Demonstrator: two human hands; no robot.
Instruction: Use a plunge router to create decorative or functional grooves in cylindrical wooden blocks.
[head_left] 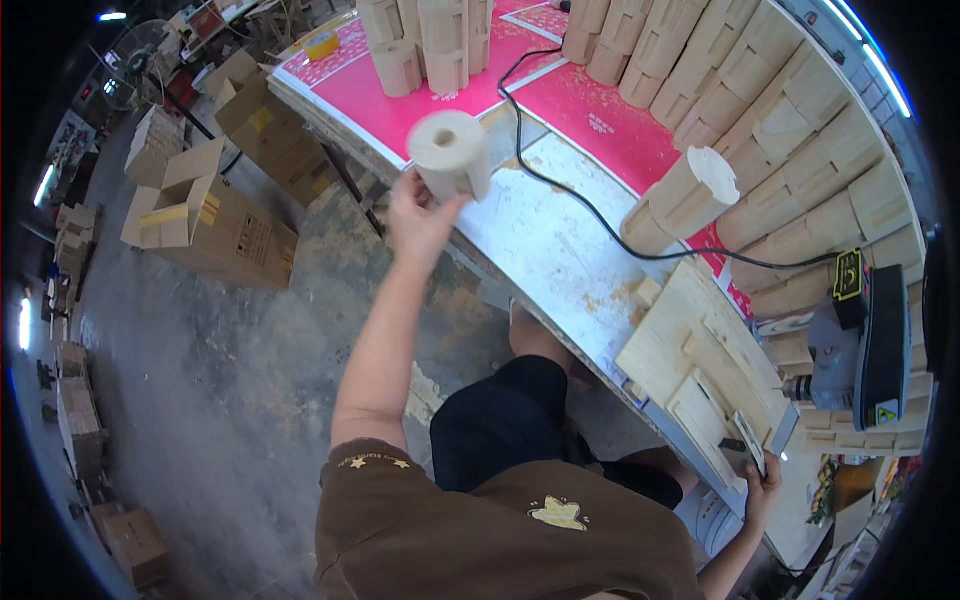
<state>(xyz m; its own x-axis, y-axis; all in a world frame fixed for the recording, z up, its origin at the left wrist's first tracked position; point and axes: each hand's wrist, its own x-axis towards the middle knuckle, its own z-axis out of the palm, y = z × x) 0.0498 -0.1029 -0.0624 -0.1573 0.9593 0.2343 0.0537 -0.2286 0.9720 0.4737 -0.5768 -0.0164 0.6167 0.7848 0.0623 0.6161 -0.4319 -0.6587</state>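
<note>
Over the near edge of the table, my left hand grips the lower part of a pale wooden cylinder with a round hole in its top end. The cylinder stands nearly upright, tilted slightly, and whether its base touches the table I cannot tell. At the right, my right hand is closed around the end of a thin, flat strip at the edge of a plywood jig. Its fingertips are partly hidden. Facing the jig is a drill with a metal chuck.
Stacked wooden cylinders line the table's far side; more stand at the back left. One stack is nearer the jig. A black cable crosses the white worktop. Open cardboard boxes stand on the floor, left.
</note>
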